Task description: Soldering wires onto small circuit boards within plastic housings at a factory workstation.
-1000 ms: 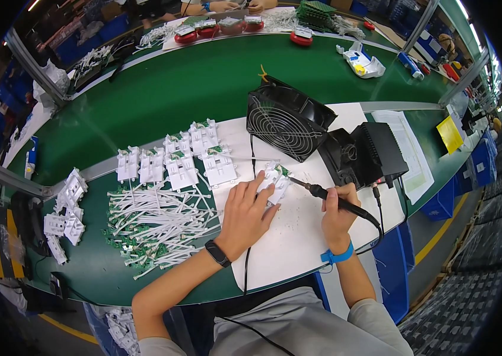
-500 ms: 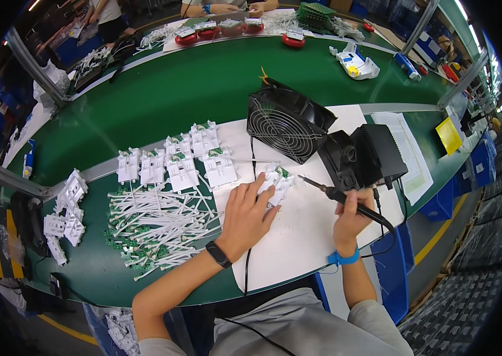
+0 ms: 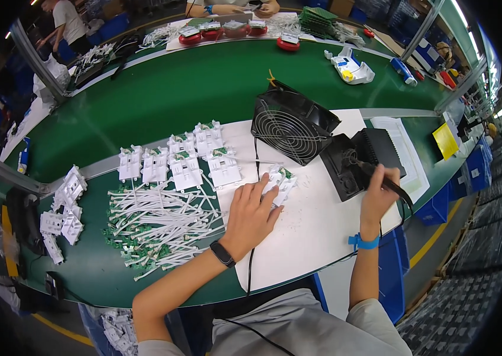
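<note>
My left hand (image 3: 251, 216) holds a white plastic housing (image 3: 282, 183) against the white sheet, fingers spread along its left side. A small green circuit board (image 3: 287, 172) sits at the housing's upper end, with a white cable running left from it. In my right hand (image 3: 378, 199) is a soldering iron (image 3: 397, 188), gripped by its black handle. Its tip end points into the black soldering iron stand (image 3: 346, 172), near a tangle of wire; the very tip is hard to make out.
A black fan (image 3: 292, 124) with a wire guard stands behind the housing. To the left lie several white housings (image 3: 185, 172) and a heap of white cables with green boards (image 3: 162, 219). A black box (image 3: 379, 148) and paper (image 3: 411, 160) are at right. Someone works across the green bench.
My right hand has moved right and slightly up, carrying the soldering iron from beside the housing to the stand. My left hand stays on the housing.
</note>
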{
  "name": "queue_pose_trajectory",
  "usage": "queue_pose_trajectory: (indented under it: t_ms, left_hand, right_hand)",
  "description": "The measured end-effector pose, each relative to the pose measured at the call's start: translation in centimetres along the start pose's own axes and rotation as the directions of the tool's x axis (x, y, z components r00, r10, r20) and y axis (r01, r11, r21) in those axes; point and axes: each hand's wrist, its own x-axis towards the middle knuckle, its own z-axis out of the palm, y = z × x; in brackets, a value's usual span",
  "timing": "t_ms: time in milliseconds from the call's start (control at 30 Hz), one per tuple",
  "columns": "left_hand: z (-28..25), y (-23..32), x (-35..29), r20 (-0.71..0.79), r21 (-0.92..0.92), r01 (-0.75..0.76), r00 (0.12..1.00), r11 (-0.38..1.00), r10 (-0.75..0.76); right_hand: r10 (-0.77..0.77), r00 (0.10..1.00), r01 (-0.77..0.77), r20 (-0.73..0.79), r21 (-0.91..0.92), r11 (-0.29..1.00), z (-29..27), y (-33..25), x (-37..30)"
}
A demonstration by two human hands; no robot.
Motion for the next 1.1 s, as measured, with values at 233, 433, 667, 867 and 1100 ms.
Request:
queue_pose_trajectory:
  t_ms: [233, 433, 667, 867, 1100]
  left_hand:
    - [0.1, -0.2, -0.4, -0.001, 0.020, 0.012, 1.000, 1.000, -0.011]
    - [0.1, -0.3, -0.3, -0.011, 0.012, -0.019, 1.000, 1.000, 0.019]
    - [-0.1, -0.3, -0.6, -0.018, 0.007, -0.034, 0.999, 0.999, 0.034]
    - [-0.4, 0.2, -0.2, 0.008, -0.006, -0.038, 0.999, 0.999, 0.038]
    - [-3.2, 2.5, 1.0, 0.001, -0.072, -0.019, 1.000, 0.997, 0.019]
  right_hand:
    - [0.189, 0.969, -0.211, 0.158, 0.135, 0.968, 2.1, 0.6, 0.6]
    - [0.205, 0.948, -0.249, 0.242, 0.169, 0.954, 2.7, 1.6, 0.7]
    - [0.129, 0.964, -0.183, 0.233, 0.231, 0.956, 3.3, 3.3, 0.1]
    - [0.229, 0.939, -0.302, 0.256, 0.297, 0.906, 3.2, 1.6, -1.6]
    - [0.218, 0.951, -0.275, 0.218, 0.280, 0.920, 2.9, 1.2, -2.1]
